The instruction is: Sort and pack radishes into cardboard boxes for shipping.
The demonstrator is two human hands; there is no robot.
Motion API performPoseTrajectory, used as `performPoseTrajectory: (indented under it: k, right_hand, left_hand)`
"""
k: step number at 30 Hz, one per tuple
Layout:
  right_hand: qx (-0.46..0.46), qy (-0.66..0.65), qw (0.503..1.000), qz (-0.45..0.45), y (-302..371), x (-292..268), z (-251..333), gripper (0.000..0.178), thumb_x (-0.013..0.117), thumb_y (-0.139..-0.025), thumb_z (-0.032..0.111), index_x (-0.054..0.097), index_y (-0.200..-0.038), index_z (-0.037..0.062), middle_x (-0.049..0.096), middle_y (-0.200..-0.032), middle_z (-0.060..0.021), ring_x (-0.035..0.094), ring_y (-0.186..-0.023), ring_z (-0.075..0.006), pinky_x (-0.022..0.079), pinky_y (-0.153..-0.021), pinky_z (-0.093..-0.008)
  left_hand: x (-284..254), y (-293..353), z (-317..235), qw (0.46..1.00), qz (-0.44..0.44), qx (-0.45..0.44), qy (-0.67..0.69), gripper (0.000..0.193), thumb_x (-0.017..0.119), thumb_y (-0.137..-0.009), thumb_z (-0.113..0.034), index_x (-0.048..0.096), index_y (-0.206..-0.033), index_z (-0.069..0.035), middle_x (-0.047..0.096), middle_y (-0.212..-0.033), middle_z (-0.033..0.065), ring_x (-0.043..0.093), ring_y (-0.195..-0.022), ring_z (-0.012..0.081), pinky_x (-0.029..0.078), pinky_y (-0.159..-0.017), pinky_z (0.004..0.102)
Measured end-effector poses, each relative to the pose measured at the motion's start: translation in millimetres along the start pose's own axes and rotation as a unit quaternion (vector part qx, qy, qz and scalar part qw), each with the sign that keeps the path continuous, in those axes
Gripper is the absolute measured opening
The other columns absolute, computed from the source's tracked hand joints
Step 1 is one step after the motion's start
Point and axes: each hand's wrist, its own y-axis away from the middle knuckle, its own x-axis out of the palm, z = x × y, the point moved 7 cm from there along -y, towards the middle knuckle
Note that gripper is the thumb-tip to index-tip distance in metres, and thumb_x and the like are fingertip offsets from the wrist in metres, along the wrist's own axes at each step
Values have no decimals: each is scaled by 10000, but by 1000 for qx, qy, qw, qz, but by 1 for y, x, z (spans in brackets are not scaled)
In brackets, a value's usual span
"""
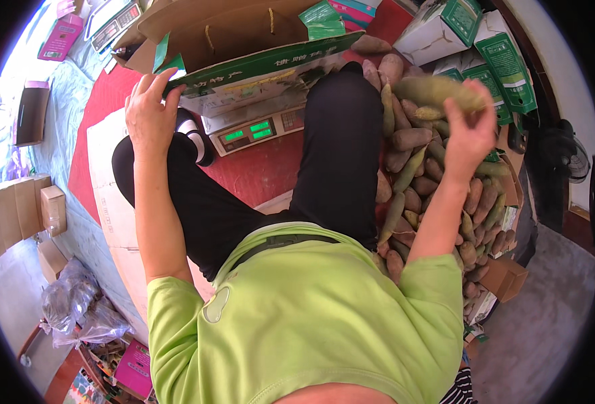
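My left hand (151,111) pinches the near left corner of an open green-and-white cardboard box (257,84), thumb on one side and fingers on the other. The box rests on a digital scale (257,133) with lit green displays, in front of my knees. At my right, over a heap of reddish and green-brown sweet potatoes (412,139), my right hand (472,128) grips one end of a long, greenish sweet potato (439,93), slightly blurred. The box's contents are hidden by its near wall.
Green-and-white boxes (506,60) stand beyond the heap at the far right. A second scale (112,25) is at the far left. Brown cartons (15,212) and clear plastic bags (82,303) lie along the left. A fan (570,151) stands at the right.
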Motion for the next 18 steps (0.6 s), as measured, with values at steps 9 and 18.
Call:
performPoseTrajectory:
  k: [9, 18]
  right_hand:
    - [-234, -152, 957, 77, -80, 126, 125, 532, 680, -768, -51, 518, -1257, 85, 599, -1012, -28, 572, -918, -109, 478, -797, -262]
    - [-162, 20, 970, 177, -44, 147, 45, 343, 654, -808, 163, 587, -1123, 42, 627, -950, -169, 605, -896, -329, 483, -785, -382]
  left_hand:
    - [1, -1, 2, 999, -11, 23, 21, 269, 696, -782, -191, 668, -1046, -151, 612, -875, 66, 596, -881, 264, 445, -790, 383]
    - [7, -3, 3, 998, -11, 27, 56, 241, 693, -798, -160, 678, -1038, -143, 644, -941, 72, 630, -868, 268, 483, -745, 351]
